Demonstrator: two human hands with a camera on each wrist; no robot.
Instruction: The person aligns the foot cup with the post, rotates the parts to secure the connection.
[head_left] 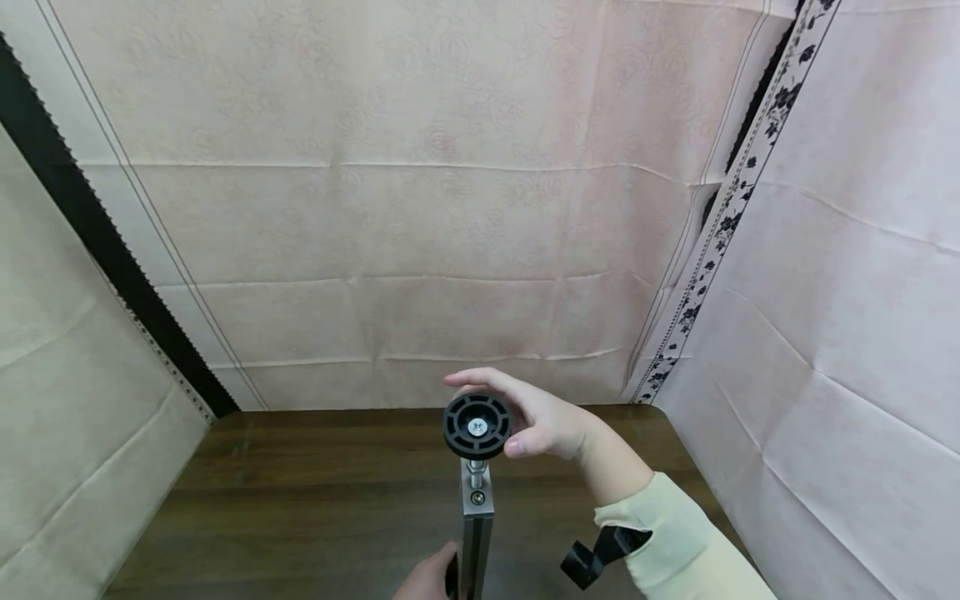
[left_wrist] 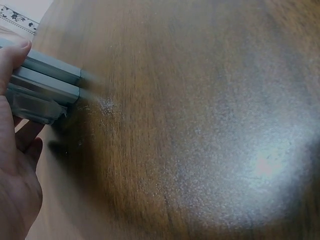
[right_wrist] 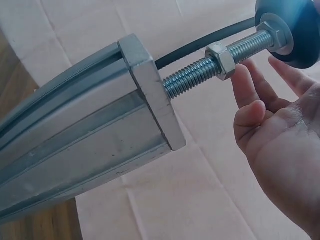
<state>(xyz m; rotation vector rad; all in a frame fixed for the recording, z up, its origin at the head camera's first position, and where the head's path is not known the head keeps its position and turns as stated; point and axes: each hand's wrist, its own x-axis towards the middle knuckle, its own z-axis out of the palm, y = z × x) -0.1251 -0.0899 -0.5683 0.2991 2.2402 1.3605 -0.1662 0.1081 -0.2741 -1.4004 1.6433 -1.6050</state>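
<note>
An aluminium profile (head_left: 476, 550) stands roughly upright, with a levelling foot (head_left: 477, 425) screwed into its top end. The foot has a round black base, and its threaded rod (right_wrist: 192, 75) carries a hex nut (right_wrist: 220, 61) partway along. My right hand (head_left: 543, 417) holds the black base by its rim, thumb on the near right side and fingers arched over the far side. Lower down, my left hand (left_wrist: 17, 175) grips the profile, thumb on one face and fingers beneath. The profile's other end (left_wrist: 75, 82) is close over the wooden tabletop in the left wrist view.
A brown wood-grain tabletop (head_left: 330, 500) lies below. Pale creased cloth (head_left: 450, 217) hangs behind it, with more cloth panels at the left (head_left: 75, 400) and right (head_left: 847, 333). A black clip-like piece (head_left: 600, 554) sits at the right sleeve.
</note>
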